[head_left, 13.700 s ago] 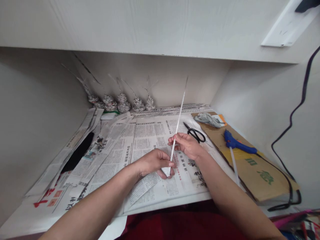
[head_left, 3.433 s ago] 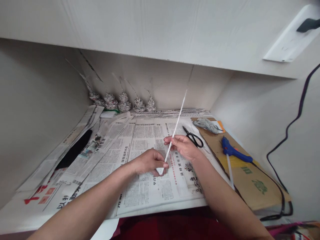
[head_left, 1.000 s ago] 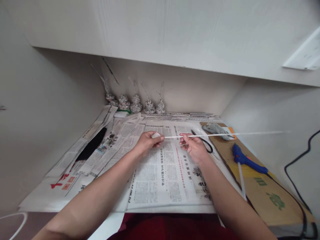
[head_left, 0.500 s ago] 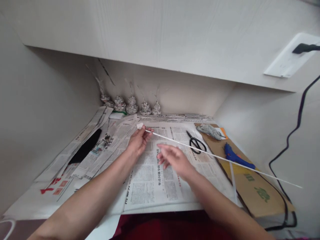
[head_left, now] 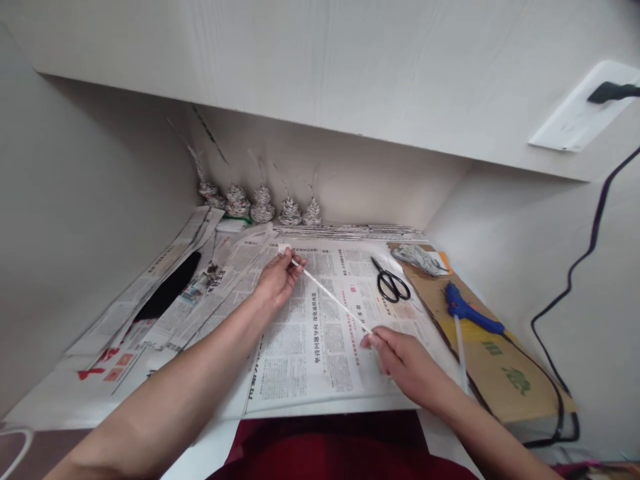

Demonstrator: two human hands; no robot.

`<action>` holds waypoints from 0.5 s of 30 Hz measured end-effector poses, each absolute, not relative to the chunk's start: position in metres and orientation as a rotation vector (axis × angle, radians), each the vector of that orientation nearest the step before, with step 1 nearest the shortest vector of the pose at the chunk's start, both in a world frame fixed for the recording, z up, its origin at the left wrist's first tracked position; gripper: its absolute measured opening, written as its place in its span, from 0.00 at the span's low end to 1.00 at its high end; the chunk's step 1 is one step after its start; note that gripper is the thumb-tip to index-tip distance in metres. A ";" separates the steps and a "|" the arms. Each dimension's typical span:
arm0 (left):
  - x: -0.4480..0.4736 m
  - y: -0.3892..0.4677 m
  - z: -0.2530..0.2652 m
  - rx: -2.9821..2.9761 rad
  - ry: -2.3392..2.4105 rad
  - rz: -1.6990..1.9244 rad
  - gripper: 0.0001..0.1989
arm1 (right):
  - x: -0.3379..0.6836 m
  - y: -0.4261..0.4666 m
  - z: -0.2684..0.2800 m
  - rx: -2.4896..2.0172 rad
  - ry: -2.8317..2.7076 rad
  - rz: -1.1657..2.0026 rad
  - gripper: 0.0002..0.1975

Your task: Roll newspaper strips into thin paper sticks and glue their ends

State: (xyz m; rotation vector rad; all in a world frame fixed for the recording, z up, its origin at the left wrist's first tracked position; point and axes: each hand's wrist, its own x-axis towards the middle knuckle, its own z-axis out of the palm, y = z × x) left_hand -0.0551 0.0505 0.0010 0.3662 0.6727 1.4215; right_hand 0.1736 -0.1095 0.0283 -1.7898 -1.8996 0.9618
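A thin white rolled-paper stick [head_left: 331, 294] slants down from left to right over the newspaper. Its upper end is pinched by the fingers of my left hand [head_left: 278, 280], and a small pale paper flap [head_left: 284, 249] shows just past those fingertips. My right hand [head_left: 407, 363] is closed on the stick lower down, nearer the table's front edge. Beyond the right hand I cannot see the stick. Black-handled scissors [head_left: 391, 285] lie on the newspaper sheet [head_left: 295, 373] above my right hand.
Several woven paper ornaments [head_left: 263, 205] stand along the back wall, beside a row of rolled paper sticks [head_left: 345, 231]. Cut newspaper strips [head_left: 115, 313] lie left. A blue glue gun [head_left: 473, 313] rests on cardboard [head_left: 525, 400] at right, its cord trailing. An overhead panel [head_left: 300, 73] juts above.
My right hand has moved down and right and closed on the stick. The stick now slopes more steeply, while my left hand keeps its pinch in nearly the same place.
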 end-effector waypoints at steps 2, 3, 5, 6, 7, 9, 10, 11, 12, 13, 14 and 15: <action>-0.056 0.051 0.001 0.356 0.646 1.387 0.08 | 0.169 -0.117 0.026 -1.602 -1.571 1.604 0.20; -0.056 0.051 0.000 0.353 0.638 1.369 0.08 | 0.167 -0.120 0.025 -1.516 -1.411 1.819 0.21; -0.057 0.051 0.000 0.353 0.641 1.348 0.08 | 0.164 -0.122 0.021 -1.455 -1.279 1.939 0.22; -0.057 0.052 -0.001 0.356 0.651 1.346 0.08 | 0.164 -0.122 0.019 -1.490 -1.334 1.854 0.22; -0.057 0.052 -0.001 0.361 0.663 1.347 0.08 | 0.164 -0.121 0.017 -1.550 -1.441 1.681 0.21; -0.057 0.052 -0.002 0.366 0.681 1.350 0.08 | 0.166 -0.120 0.015 -1.663 -1.665 1.202 0.18; -0.057 0.052 -0.002 0.367 0.686 1.346 0.08 | 0.166 -0.119 0.014 -1.684 -1.730 1.006 0.16; -0.057 0.052 -0.001 0.366 0.690 1.342 0.08 | 0.167 -0.119 0.013 -1.687 -1.755 0.917 0.16; -0.057 0.052 -0.001 0.364 0.691 1.337 0.08 | 0.168 -0.120 0.012 -1.678 -1.737 0.966 0.17; -0.057 0.052 -0.001 0.362 0.691 1.329 0.08 | 0.168 -0.121 0.011 -1.651 -1.675 1.142 0.18; -0.057 0.052 -0.001 0.361 0.688 1.320 0.08 | 0.168 -0.123 0.011 -1.590 -1.567 1.394 0.19; -0.057 0.051 0.000 0.359 0.685 1.310 0.08 | 0.168 -0.124 0.010 -1.503 -1.423 1.651 0.19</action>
